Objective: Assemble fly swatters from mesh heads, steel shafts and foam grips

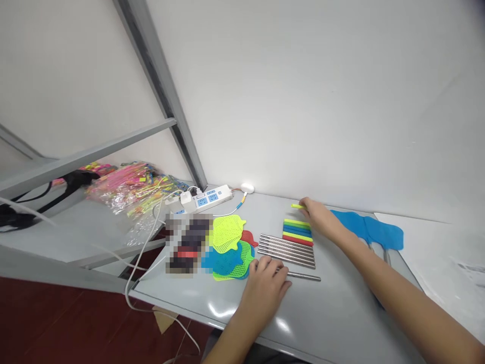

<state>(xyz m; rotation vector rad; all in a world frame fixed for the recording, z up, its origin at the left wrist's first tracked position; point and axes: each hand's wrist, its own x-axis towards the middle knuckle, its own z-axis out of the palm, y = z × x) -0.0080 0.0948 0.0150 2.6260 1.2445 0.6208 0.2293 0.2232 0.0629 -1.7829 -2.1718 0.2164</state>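
My left hand (265, 280) is closed on a metal rod (305, 276), whose right end sticks out past the fingers just above the table. Farther back, my right hand (311, 211) pinches a yellow handle tube (297, 206). In front of it lies a row of coloured handle tubes (297, 232) in green, blue, yellow and red. A row of several metal rods (287, 250) is laid side by side below them. Left of the rods, perforated fly swatter heads overlap: a yellow head (227, 233), a red head (249, 236), a blue head (227, 263) and a green head (248, 250).
Blue fly swatters (382, 232) lie beyond my right forearm, beside a white sheet (454, 258). A power strip (214, 198) with cables stands at the back left. Plastic-wrapped bundles (132, 184) fill the shelf behind a metal frame (166, 96). A blurred-out item (188, 242) lies left.
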